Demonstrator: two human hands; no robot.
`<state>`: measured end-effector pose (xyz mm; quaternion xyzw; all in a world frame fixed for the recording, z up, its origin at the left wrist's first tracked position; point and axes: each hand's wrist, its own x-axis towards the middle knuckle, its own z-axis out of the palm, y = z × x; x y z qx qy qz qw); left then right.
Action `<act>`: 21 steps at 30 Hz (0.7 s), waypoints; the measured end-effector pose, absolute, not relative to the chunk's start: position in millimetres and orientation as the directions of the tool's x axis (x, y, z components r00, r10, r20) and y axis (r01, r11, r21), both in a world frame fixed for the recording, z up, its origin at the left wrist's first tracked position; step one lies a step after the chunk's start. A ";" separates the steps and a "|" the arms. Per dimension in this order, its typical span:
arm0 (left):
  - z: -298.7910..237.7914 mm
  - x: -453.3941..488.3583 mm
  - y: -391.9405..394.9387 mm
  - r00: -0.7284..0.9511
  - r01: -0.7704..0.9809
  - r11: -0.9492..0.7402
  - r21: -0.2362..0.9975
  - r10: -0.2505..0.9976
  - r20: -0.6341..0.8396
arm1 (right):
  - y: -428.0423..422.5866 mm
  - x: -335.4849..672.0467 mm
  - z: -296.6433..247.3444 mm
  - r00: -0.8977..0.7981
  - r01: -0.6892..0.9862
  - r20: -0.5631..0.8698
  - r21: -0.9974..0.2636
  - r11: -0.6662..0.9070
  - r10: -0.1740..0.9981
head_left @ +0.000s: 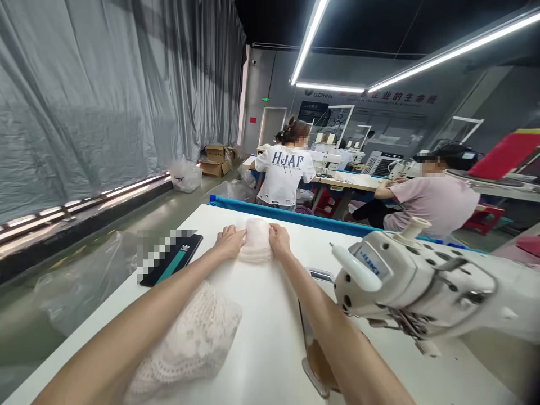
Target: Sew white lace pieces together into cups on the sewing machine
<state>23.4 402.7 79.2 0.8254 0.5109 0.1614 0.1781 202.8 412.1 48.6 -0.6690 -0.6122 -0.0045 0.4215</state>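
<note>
At the far end of the white table, a small folded stack of pale pink-white fabric (257, 241) lies between my two hands. My left hand (230, 242) has its bent fingers closed at the stack's left edge. Opposite it, my right hand (278, 238) pinches the right edge between thumb and fingers. Nearer to me, partly under my left forearm, is a loose heap of white lace fabric (202, 332) with a scalloped, eyeleted pattern. How many layers the stack has cannot be made out.
A white sewing machine (379, 270) stands at the right, its shiny metal plate (314, 349) beneath my right forearm. A black item with a green stripe (175, 261) lies at the table's left edge. Beyond the blue fabric trough (270, 211), two people sit working at another table.
</note>
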 end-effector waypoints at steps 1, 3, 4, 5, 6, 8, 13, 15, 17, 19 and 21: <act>85.4 21.0 394.9 0.426 0.787 -0.423 0.449 0.899 0.101 | 402.1 199.7 52.8 0.247 0.814 0.522 -0.568 0.117 0.816; 100.6 10.2 373.8 0.431 0.784 -0.446 0.433 0.892 0.137 | 376.8 190.2 59.8 0.222 0.780 0.510 -0.604 0.162 0.831; 109.3 1.6 360.7 0.442 0.779 -0.461 0.424 0.885 0.150 | 361.7 185.0 62.4 0.182 0.757 0.512 -0.617 0.213 0.839; 118.2 -8.4 345.7 0.462 0.772 -0.483 0.414 0.873 0.157 | 345.4 180.1 64.2 0.131 0.731 0.511 -0.629 0.265 0.850; 126.8 -19.5 328.9 0.488 0.761 -0.510 0.400 0.857 0.164 | 328.2 176.0 65.2 0.065 0.701 0.507 -0.637 0.322 0.860; 140.3 -41.5 291.6 0.541 0.741 -0.557 0.375 0.826 0.157 | 293.1 170.0 65.2 -0.084 0.635 0.488 -0.645 0.424 0.869; 131.0 -74.1 225.2 0.574 0.698 -0.572 0.431 0.807 0.140 | 228.8 153.5 58.2 -0.340 0.546 0.397 -0.655 0.522 0.853; 116.0 -73.9 219.9 0.564 0.708 -0.561 0.428 0.815 0.135 | 220.5 145.1 54.4 -0.362 0.554 0.342 -0.669 0.495 0.867; 102.9 -69.5 221.1 0.543 0.720 -0.547 0.427 0.827 0.144 | 221.0 138.0 50.9 -0.348 0.575 0.287 -0.686 0.445 0.892; 95.3 -65.3 223.8 0.523 0.722 -0.535 0.439 0.837 0.160 | 226.5 133.1 49.7 -0.335 0.589 0.236 -0.703 0.399 0.912; 93.4 -64.2 225.4 0.512 0.714 -0.530 0.457 0.841 0.175 | 232.5 130.5 52.6 -0.335 0.591 0.198 -0.718 0.369 0.921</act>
